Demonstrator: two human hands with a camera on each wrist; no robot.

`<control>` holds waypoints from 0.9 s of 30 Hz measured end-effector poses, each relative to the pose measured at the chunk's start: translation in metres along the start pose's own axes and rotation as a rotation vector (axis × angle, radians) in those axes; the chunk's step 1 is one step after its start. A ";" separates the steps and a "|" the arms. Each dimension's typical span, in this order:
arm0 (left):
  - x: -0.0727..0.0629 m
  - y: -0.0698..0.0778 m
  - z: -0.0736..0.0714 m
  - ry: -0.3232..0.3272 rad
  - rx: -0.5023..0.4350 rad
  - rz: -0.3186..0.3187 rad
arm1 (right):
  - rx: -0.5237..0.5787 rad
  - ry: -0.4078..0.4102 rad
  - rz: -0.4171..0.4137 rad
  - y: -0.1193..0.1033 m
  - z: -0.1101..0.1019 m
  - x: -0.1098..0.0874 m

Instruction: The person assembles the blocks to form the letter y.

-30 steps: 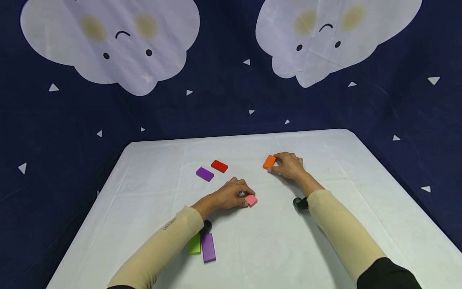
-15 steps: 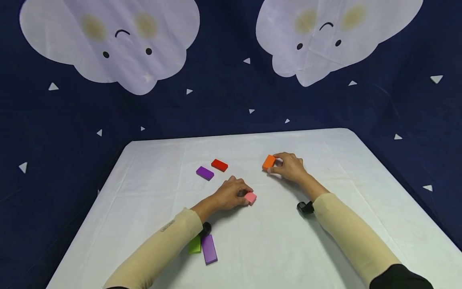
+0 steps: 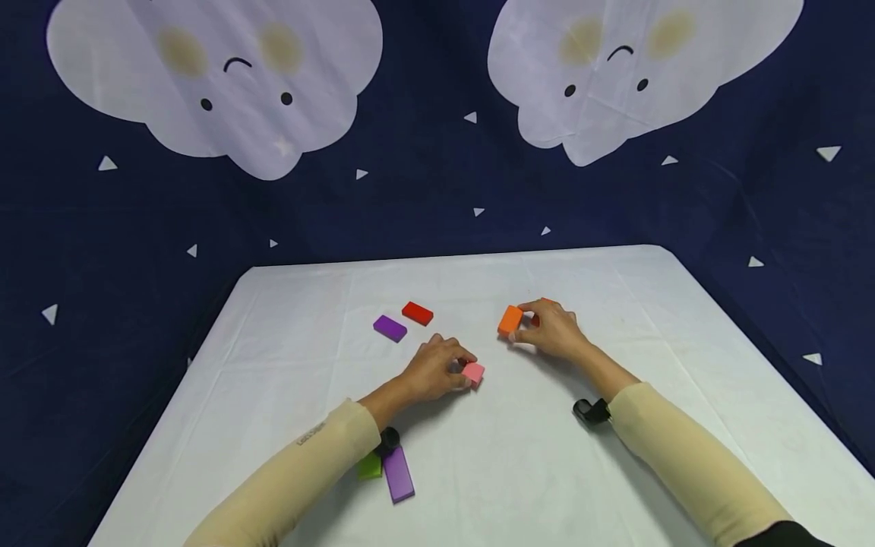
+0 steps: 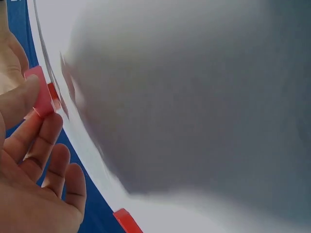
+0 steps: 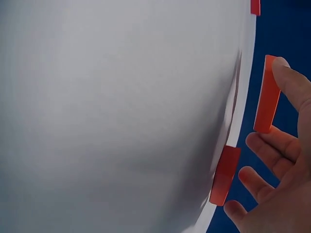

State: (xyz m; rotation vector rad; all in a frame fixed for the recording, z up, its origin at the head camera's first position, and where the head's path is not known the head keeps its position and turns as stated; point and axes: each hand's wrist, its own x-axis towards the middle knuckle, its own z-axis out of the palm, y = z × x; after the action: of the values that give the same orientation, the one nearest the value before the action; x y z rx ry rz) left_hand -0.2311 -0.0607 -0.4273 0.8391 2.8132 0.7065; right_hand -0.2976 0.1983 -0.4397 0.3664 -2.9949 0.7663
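My left hand (image 3: 435,368) pinches a pink block (image 3: 473,373) between thumb and fingers, near the middle of the table. In the left wrist view the pink block (image 4: 43,94) stands between thumb and fingertips. Farther back and to the right, my right hand (image 3: 552,328) grips an orange block (image 3: 510,320) by its ends. The right wrist view shows this orange block (image 5: 267,94) off the table. A red-orange block (image 5: 225,175) rests on the cloth beyond that hand; in the head view it is mostly hidden behind the right hand.
A red block (image 3: 418,313) and a purple block (image 3: 390,328) lie at the back left. Near the left forearm are a longer purple block (image 3: 399,475) and a green block (image 3: 370,466), partly covered by the arm. White cloth covers the table (image 3: 547,471); a dark curtain hangs behind.
My right hand has drawn slightly toward me with the orange block, and part of another block now shows behind it. My left hand has barely shifted, still holding the pink block.
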 end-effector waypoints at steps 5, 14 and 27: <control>-0.002 0.008 0.004 0.001 0.033 -0.005 | 0.012 -0.013 -0.018 -0.001 0.001 -0.011; -0.006 0.024 0.009 -0.011 0.066 -0.008 | 0.024 -0.059 -0.039 -0.003 0.003 -0.029; -0.005 0.030 0.023 -0.003 0.131 -0.002 | 0.029 -0.036 -0.088 -0.006 0.007 -0.047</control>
State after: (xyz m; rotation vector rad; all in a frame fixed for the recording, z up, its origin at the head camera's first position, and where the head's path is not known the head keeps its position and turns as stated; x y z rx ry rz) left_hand -0.2064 -0.0325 -0.4337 0.8565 2.8823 0.5249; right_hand -0.2502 0.1998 -0.4474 0.5152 -2.9806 0.8038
